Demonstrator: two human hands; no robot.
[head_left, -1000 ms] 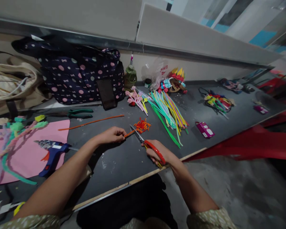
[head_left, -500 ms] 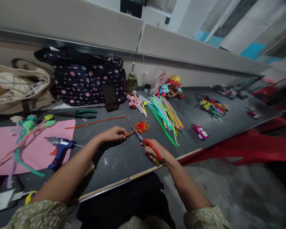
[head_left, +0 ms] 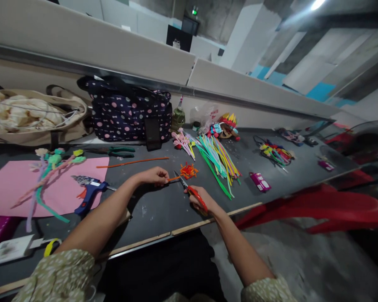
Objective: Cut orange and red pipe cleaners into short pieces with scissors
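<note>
My left hand (head_left: 158, 176) pinches a short orange pipe cleaner (head_left: 174, 179), its free end pointing right toward the scissor blades. In my right hand (head_left: 200, 199) is a pair of red-handled scissors (head_left: 196, 195), fingers wrapped through the handles. The blades look slightly parted at the tip of the pipe cleaner; whether they touch it I cannot tell. Just beyond the blades lies a small pile of cut orange and red bits (head_left: 188, 170). A longer orange pipe cleaner (head_left: 132, 162) rests on the table behind my left hand.
Loose pipe cleaners (head_left: 219, 157) spread right of the pile, near pink pipe-cleaner flowers (head_left: 183, 141). At left are a blue glue gun (head_left: 91, 195), pink paper (head_left: 6, 184) and green-handled pliers (head_left: 121, 151). A dotted bag (head_left: 126, 113) and a phone (head_left: 153, 133) stand behind; a red chair (head_left: 334, 205) is at right.
The camera view has tilted up and shifted slightly. The scissor blades look closer together than before, and more of the orange pipe cleaner shows beyond my left fingers.
</note>
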